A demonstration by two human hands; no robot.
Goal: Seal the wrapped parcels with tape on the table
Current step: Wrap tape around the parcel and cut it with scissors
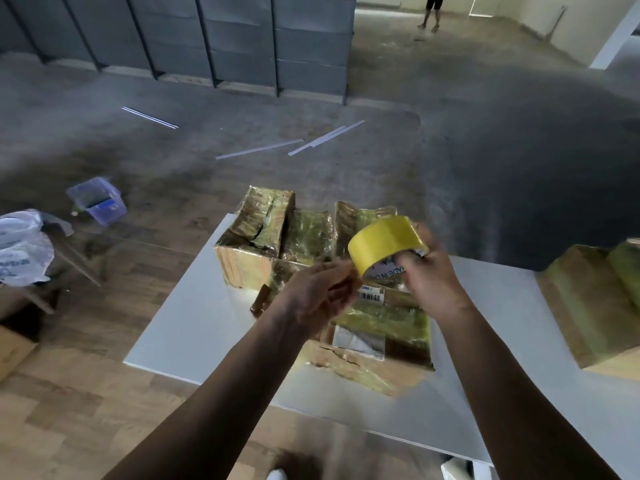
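A yellow tape roll [384, 240] is held in the air above the white table [194, 327]. My right hand [429, 275] grips the roll from its right side. My left hand [318, 292] pinches at the roll's lower left edge, where the tape end lies. Beneath the hands lies a wrapped cardboard parcel [384, 341] with a barcode label, covered in yellowish film. Two more wrapped parcels stand behind it: one at the back left [252, 240], one at the back middle [349, 216]. Another wrapped parcel [595, 299] sits at the table's right end.
A purple plastic bin [98, 200] and a white plastic bag [20, 247] lie on the floor to the left. White strips [263, 148] are scattered on the grey floor beyond. Grey shelving stands at the back. A person [431, 12] stands far off.
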